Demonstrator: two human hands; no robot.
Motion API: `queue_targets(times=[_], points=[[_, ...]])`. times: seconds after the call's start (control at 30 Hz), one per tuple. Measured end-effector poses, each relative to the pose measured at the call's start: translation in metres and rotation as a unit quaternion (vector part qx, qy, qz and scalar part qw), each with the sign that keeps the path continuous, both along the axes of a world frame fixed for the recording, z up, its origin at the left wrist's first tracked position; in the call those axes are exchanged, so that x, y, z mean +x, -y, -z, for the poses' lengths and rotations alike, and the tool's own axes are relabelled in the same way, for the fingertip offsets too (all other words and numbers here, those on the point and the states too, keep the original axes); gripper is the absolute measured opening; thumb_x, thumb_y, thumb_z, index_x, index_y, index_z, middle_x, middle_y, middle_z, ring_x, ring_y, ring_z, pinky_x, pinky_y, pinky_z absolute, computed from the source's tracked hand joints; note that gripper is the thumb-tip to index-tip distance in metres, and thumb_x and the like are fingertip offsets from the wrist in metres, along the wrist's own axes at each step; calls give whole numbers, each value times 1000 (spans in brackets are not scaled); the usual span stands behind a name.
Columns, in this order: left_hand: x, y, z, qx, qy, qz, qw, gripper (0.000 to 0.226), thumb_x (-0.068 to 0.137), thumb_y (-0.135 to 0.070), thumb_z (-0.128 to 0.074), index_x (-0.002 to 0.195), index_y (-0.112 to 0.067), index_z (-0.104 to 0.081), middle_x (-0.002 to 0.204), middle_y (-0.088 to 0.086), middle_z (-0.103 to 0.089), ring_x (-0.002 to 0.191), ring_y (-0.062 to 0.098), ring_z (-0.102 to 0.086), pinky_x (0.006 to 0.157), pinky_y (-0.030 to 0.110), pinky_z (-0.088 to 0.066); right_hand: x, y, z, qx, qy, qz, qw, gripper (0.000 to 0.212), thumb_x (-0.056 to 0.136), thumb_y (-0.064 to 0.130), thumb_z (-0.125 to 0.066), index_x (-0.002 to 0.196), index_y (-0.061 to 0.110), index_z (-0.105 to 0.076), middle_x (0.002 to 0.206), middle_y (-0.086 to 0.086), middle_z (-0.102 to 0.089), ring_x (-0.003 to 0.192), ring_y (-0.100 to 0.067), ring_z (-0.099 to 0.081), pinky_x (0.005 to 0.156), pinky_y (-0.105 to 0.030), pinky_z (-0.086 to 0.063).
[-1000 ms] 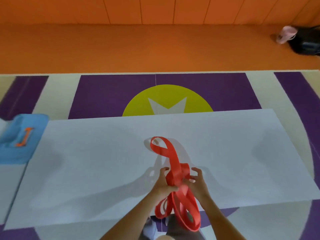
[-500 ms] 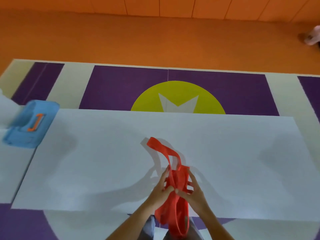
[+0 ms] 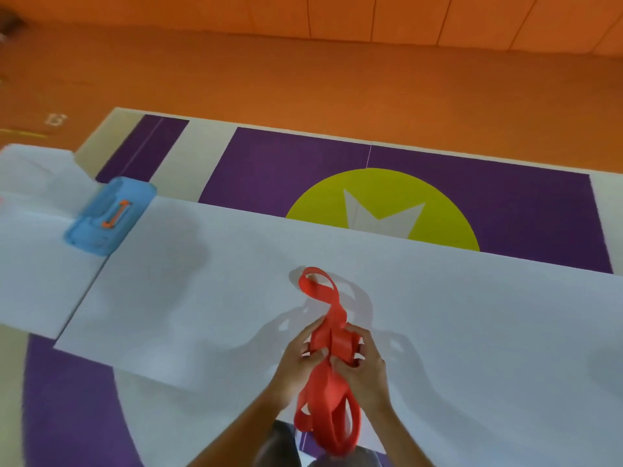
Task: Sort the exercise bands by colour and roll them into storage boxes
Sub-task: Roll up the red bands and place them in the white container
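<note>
A red exercise band (image 3: 332, 392) is bunched between both my hands over the near part of a white sheet (image 3: 209, 298). My left hand (image 3: 298, 364) grips its left side and my right hand (image 3: 365, 369) grips its right side around a partly wound coil. One loop of the band lies forward on the sheet; several loops hang down toward my lap. A blue storage box (image 3: 109, 215) with an orange latch on its lid sits at the far left of the sheet.
The white sheet lies over a purple, cream and yellow floor mat (image 3: 286, 166). A second white sheet (image 3: 30, 210) lies at the far left. Beyond the mat is orange floor and an orange wall.
The view has swung to the left, so the box and sheet appear further right. The forward loop of the band has curled shorter as my hands keep hold of the coil.
</note>
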State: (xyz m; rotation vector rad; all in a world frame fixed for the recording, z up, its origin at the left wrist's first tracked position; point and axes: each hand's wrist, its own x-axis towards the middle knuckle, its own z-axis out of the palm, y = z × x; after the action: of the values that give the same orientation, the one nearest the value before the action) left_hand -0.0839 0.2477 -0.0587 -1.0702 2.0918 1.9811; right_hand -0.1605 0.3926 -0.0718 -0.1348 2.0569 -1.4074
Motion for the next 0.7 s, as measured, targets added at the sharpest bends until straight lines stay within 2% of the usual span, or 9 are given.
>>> queue_targets(times=[0.1, 0.23, 0.33, 0.4, 0.6, 0.7], points=[[-1, 8, -29, -13, -39, -37, 998, 49, 101, -26, -69, 146, -34, -55, 132, -18, -71, 122, 9, -69, 101, 28, -57, -13, 13, -31, -36, -14, -15, 999, 63, 83, 15, -84, 120, 55, -53, 107, 16, -75, 90, -10, -75, 73, -30, -64], [11, 30, -68, -32, -84, -124, 988, 46, 97, -27, -74, 138, -40, -59, 127, -15, -74, 117, 11, -71, 91, 23, -58, -18, 46, -75, -85, -63, -80, 991, 60, 81, 10, -85, 123, 43, -58, 120, 29, -67, 100, -5, -71, 81, -30, -62], [34, 52, -91, -47, -116, -187, 974, 49, 96, -26, -77, 140, -38, -59, 133, -9, -71, 115, 17, -73, 90, 32, -62, -11, 77, -102, -127, -65, -126, 982, 58, 81, 6, -85, 123, 38, -62, 128, 22, -67, 105, -12, -70, 84, -36, -61], [56, 67, -106, -63, -129, -216, 966, 49, 97, -25, -76, 141, -39, -57, 133, -14, -69, 115, 14, -73, 90, 30, -62, -2, 101, -117, -142, -64, -159, 975, 58, 80, 10, -87, 122, 40, -62, 127, 17, -69, 105, -14, -71, 84, -37, -62], [134, 126, -136, -95, -147, -300, 938, 47, 96, -26, -76, 136, -42, -57, 126, -18, -72, 110, 6, -73, 83, 22, -61, 56, 183, -154, -165, -69, -261, 949, 58, 79, 10, -89, 122, 40, -63, 116, 13, -73, 102, -14, -73, 82, -31, -62], [183, 162, -143, -103, -161, -336, 922, 48, 95, -18, -78, 134, -38, -60, 123, -14, -74, 108, 11, -74, 83, 28, -63, 96, 229, -163, -168, -69, -299, 937, 57, 78, 9, -90, 122, 36, -65, 110, 8, -75, 99, -15, -74, 81, -31, -62]])
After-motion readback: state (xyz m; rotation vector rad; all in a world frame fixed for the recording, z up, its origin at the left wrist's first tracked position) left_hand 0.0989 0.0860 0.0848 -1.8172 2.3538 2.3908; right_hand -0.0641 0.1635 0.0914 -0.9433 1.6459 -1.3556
